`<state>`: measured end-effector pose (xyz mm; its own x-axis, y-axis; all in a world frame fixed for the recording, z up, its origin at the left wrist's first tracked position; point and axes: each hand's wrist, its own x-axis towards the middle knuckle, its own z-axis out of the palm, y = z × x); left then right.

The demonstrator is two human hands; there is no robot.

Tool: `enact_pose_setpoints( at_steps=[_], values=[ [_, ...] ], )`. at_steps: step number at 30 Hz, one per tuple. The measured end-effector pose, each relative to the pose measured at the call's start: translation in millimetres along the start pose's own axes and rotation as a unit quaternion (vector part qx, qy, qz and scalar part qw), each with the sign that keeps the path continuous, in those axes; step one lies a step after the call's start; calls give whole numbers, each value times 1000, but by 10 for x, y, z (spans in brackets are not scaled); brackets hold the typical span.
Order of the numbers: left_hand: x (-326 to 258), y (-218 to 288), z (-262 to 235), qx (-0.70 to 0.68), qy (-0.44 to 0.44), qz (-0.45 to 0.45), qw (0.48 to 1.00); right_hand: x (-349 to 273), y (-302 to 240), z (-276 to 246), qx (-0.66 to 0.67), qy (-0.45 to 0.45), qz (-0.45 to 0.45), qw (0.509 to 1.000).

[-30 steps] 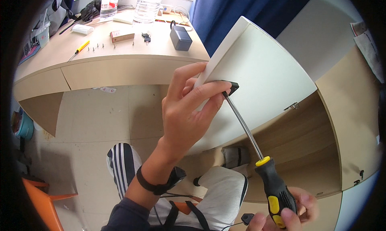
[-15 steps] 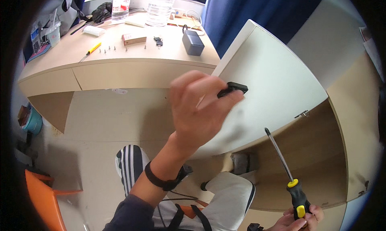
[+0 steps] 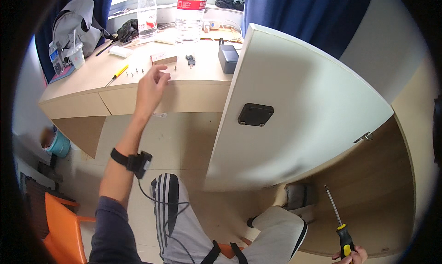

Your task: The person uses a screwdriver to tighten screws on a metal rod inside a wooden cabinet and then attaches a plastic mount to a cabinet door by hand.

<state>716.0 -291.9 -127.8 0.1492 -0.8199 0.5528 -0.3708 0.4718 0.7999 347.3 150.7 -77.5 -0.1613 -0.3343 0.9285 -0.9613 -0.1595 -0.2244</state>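
My left hand point(image 3: 150, 90) reaches over the front edge of the desk, fingers loosely bent and apart, with nothing visible in them. Several small screws point(image 3: 136, 71) stand on the desktop beside it, close to a small cardboard box point(image 3: 164, 58). My right hand point(image 3: 354, 255), low on the right, grips a screwdriver point(image 3: 344, 234) by its black and yellow handle, its shaft pointing up and left. On the white cabinet door point(image 3: 294, 80) sits a black square plate point(image 3: 256, 114), with round screw-like heads at its two lower corners. Neither hand touches the plate.
A yellow-handled screwdriver point(image 3: 120, 71), small black keys point(image 3: 190, 60), a dark box point(image 3: 228, 59) and large bottles point(image 3: 189, 15) occupy the desk point(image 3: 92, 87). The door stands swung open between desk and cabinet interior point(image 3: 368, 186). An orange chair point(image 3: 64, 227) is at lower left.
My left hand has left the black plate and moved left to the desk; the plate stays on the door. My right hand still holds the screwdriver, now lower in view.
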Motion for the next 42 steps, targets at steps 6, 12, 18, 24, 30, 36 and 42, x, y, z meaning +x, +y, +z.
enact_pose_setpoints(
  at_steps=[6, 12, 18, 24, 30, 36, 42],
  values=[
    [636, -66, -109, 404, -173, 87, 894, -133, 142, 26, -13, -10, 31, 999],
    [889, -243, 29, 462, -242, 88, 849, -203, 217, -1, 7, 17, 53, 998],
    [762, 177, -132, 313, -36, 153, 937, -310, 254, -82, -2, -9, 93, 996],
    [-334, 999, 110, -252, -28, 99, 962, -244, -82, 242, 234, -57, 504, 829],
    [-1094, 1451, 552, -339, -156, 107, 922, -426, -385, 564, 449, -195, 815, 310],
    [-1147, 1575, 688, -265, -140, 81, 951, -522, -477, 655, 478, -134, 827, 263],
    [-1192, 1502, 790, -255, -81, 88, 959, -573, -541, 714, 471, -159, 620, 607]
  ],
)
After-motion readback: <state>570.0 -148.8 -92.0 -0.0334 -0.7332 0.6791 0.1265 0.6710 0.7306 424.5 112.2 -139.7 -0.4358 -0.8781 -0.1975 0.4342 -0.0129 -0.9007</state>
